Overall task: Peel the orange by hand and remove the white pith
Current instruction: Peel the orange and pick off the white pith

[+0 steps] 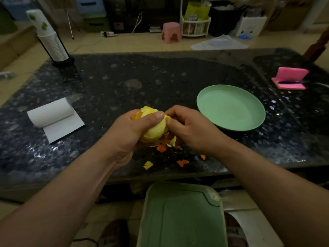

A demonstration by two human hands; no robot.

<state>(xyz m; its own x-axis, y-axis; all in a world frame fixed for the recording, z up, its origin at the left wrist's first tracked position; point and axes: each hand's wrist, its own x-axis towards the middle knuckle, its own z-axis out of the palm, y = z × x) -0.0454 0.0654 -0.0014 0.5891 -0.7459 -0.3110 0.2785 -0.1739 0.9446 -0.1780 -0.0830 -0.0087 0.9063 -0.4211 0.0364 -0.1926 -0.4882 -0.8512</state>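
Observation:
My left hand (131, 129) grips a mostly peeled orange (154, 131) above the dark table, thumb laid across its top. The fruit shows pale yellow pith, with a bit of orange skin left at its upper left. My right hand (187, 127) pinches a strip of pith or peel at the orange's upper right side. Loose peel pieces (163, 147) lie under the fruit, and smaller scraps (182, 162) sit nearer the table's front edge.
A green plate (231, 107) stands right of my hands. A paper towel roll (51, 113) lies at the left, a cup stack (49, 38) at the far left, a pink sponge with a pen (292, 78) at the far right. A green bin lid (181, 216) sits below the table edge.

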